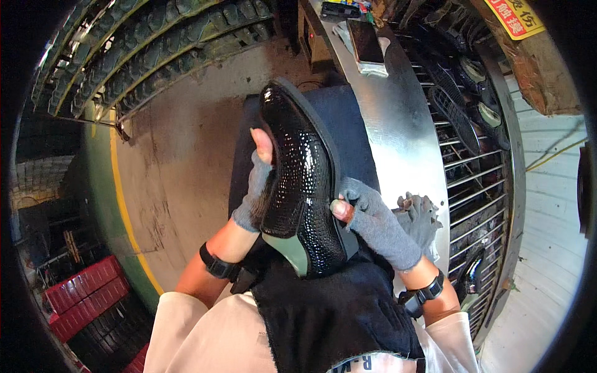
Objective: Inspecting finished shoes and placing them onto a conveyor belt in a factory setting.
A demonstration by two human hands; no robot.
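Observation:
A glossy black shoe [298, 180] with a scale-like pattern and a dark sole is held above my lap, toe pointing away from me. A green shoe last shows at its heel opening. My left hand [258, 183], in a grey fingerless glove, grips the shoe's left side with the thumb up along the upper. My right hand [373, 221], also gloved in grey, holds the right side near the sole edge, thumb pressed against it. A dark cloth [329, 311] covers my lap under the shoe. Both wrists wear black bands.
A curved metal table [398, 124] lies to the right with a phone [365, 42] on it and a grey rag [423, 217]. Beyond it, wire racks [472, 161] hold more shoes. Red crates [87, 292] stand at the lower left; a conveyor rack [155, 43] curves across the top left.

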